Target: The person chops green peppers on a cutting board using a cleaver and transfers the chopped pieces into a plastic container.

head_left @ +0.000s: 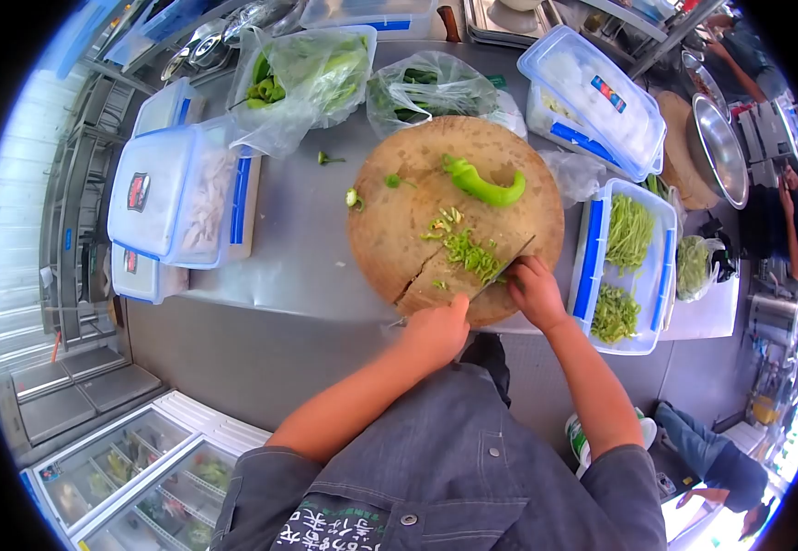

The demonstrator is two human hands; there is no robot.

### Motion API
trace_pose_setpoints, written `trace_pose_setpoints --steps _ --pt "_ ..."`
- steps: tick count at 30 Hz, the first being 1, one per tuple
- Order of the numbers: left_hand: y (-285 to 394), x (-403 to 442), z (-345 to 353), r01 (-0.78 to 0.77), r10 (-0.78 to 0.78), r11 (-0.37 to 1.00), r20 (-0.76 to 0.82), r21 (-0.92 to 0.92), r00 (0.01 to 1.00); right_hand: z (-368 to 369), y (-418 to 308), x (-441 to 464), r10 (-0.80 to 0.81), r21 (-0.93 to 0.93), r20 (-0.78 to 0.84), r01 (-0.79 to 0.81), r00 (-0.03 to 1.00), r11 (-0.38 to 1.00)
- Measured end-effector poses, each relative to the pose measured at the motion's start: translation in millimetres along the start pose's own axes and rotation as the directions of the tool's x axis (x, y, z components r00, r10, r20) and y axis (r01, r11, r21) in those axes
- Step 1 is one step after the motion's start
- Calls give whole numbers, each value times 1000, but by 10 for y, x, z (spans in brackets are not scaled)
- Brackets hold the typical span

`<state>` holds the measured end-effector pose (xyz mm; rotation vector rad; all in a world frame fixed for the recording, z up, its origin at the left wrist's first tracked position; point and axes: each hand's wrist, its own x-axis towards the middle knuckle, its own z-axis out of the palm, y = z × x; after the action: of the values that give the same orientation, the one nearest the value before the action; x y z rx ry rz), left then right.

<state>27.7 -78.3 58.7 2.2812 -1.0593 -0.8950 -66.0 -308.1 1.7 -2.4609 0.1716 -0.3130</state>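
Observation:
My left hand (440, 329) is closed round the handle of a knife (507, 261) at the near edge of a round wooden chopping board (390, 197). The blade slants up and away to the right. Beside it, the fingers of my right hand (537, 289) are curled down onto the board; whatever they press on is hidden. Finely chopped green pepper (472, 255) lies in a loose pile left of the blade. A whole curved green pepper (483, 182) rests farther back on the board.
Lidded plastic boxes (146, 188) are stacked left. Bags of green peppers (311, 78) and dark green vegetables (417, 87) stand behind the board. To the right are an open box (592, 257) of cut greens, another lidded box (592, 87) and a steel bowl (720, 151). People stand farther right.

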Motion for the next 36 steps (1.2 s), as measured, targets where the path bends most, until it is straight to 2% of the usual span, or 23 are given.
trace_pose_setpoints --steps 3,6,9,10,12,14,18,20,25,29,31,36 --pt "-91 30 -4 48 -49 998 -20 -50 999 -65 -34 -69 -37 -28 17 37 999 999" --pt "-176 21 -161 78 -82 995 -56 -67 995 -50 -30 -50 -70 -52 -36 68 997 996" --pt "-255 21 -282 77 -81 996 -98 -43 992 94 -45 -41 -14 -6 -62 14 998 1000" --pt "-246 -1 -318 26 -28 1000 -125 -18 992 126 -40 -25 45 21 -61 -44 997 999" --pt "-163 -72 -382 -10 12 1000 -125 15 992 133 -38 -7 108 48 -62 -105 992 993" --pt "-71 -139 -394 -49 55 998 -123 48 991 86 -41 5 68 49 -38 -67 997 997" --pt "-16 -45 -133 -37 41 989 -21 140 999 36 -67 27 67 35 -22 -67 997 997" --pt "-79 6 -73 -31 31 987 0 157 1000 42 -40 29 12 -11 5 -12 1000 1000" --pt "-51 -25 -316 -76 80 994 -52 80 995 41 -1 44 -10 -4 24 10 1000 1000" --pt "2 -80 -222 -93 97 988 -22 122 995 23 -20 8 -19 -29 41 20 999 999" --pt "-23 32 -110 -28 27 996 17 80 999 -6 -52 -24 5 -29 44 -4 999 1000" --pt "40 19 -323 -3 3 999 -13 36 1000 11 69 -76 -9 15 19 9 1000 1000"
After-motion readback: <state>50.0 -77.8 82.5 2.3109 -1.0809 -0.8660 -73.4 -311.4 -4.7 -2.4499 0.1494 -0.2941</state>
